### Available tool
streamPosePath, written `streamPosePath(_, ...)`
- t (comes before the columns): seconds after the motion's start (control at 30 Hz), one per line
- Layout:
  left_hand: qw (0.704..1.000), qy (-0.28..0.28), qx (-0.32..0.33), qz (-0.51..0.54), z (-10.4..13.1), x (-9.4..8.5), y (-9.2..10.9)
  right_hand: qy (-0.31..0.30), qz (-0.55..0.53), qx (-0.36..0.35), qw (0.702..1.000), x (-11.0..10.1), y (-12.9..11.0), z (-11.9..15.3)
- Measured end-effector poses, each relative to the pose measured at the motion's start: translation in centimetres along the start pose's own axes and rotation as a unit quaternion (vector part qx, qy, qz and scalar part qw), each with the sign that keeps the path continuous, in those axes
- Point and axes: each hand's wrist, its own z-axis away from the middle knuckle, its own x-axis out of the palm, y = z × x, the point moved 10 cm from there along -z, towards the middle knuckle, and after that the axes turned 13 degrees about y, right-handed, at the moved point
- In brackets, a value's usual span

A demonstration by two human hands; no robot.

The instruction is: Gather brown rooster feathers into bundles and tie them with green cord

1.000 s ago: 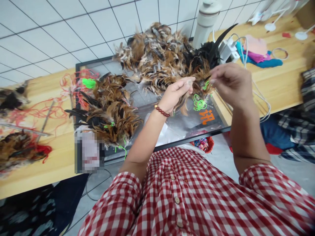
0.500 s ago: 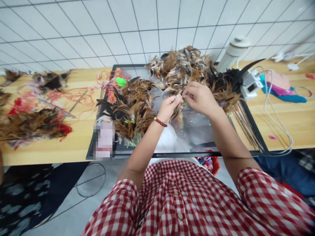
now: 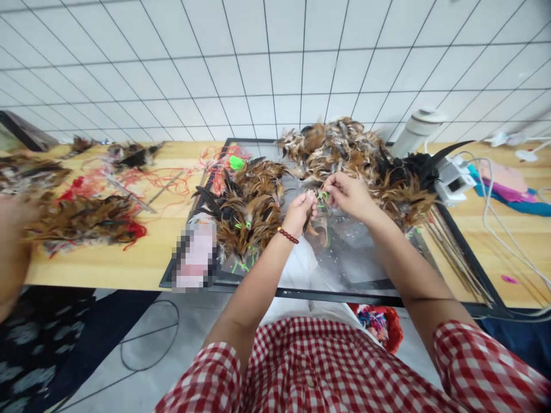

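My left hand (image 3: 300, 213), with a beaded bracelet at its wrist, pinches a small bunch of feathers (image 3: 308, 222) whose brown tips hang below the fingers. Just to the right, my right hand (image 3: 346, 195) has thumb and forefinger closed on a thin green thread (image 3: 322, 197) that loops between both hands. Both hands are above a clear-surfaced, black-framed board (image 3: 344, 296). On its left part lies a pile of feather bunches (image 3: 253, 201), some showing green thread ends. Behind my hands is a larger heap of brown and grey feathers (image 3: 331, 150).
Dark and brown feathers (image 3: 407, 198) lie at the right, near a bottle (image 3: 417, 132), a white device (image 3: 454, 182) and thin sticks (image 3: 462, 255). A bright green clump (image 3: 236, 163) lies by red threads. At far left, a co-worker's blurred hand (image 3: 12, 241) is beside more feathers (image 3: 86, 221).
The view has tilted up, so the board sits lower in the picture. Green thread now shows between my hands. A co-worker's hand has come in at the left.
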Motion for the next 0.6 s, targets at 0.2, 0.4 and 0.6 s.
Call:
streamPosePath(0.2,0.997,0.008,0.061,-0.055,0.0,0.0,0.6,-0.102,-0.106,-0.012,0.989,2.0,0.3,0.0)
streamPosePath(0.4,0.998,0.026,0.052,-0.039,0.2,0.1,0.5,-0.128,-0.028,-0.089,0.987,2.1,0.3,0.3)
streamPosePath(0.6,0.999,0.028,0.039,-0.016,0.5,0.2,1.0,-0.074,0.131,-0.254,0.955,2.3,-1.6,0.9)
